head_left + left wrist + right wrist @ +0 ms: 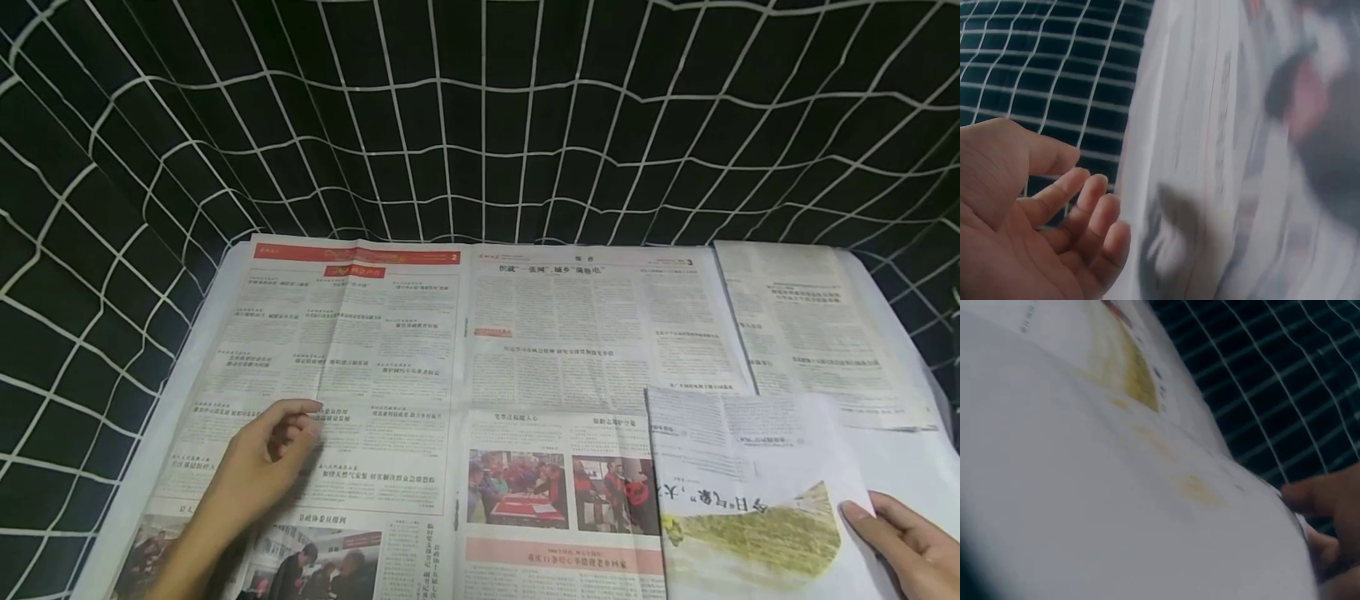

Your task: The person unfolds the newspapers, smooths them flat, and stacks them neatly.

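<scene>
At the lower right of the head view, my right hand (903, 537) pinches the edge of a folded newspaper (757, 467) printed with a green and yellow hill picture. The right wrist view shows the thumb on that paper's edge (1235, 544). Below it in the head view lies a large spread newspaper (540, 383) with a red banner, columns of text and photos. My left hand (273, 454) is over the spread paper's left page, its fingers loosely bent with nothing between them. In the left wrist view the same hand (1054, 219) has its palm facing up.
Another folded newspaper (825, 333) lies at the back right of the white table (911, 479). Black cloth with a white grid (480, 125) rises behind the table and along its sides.
</scene>
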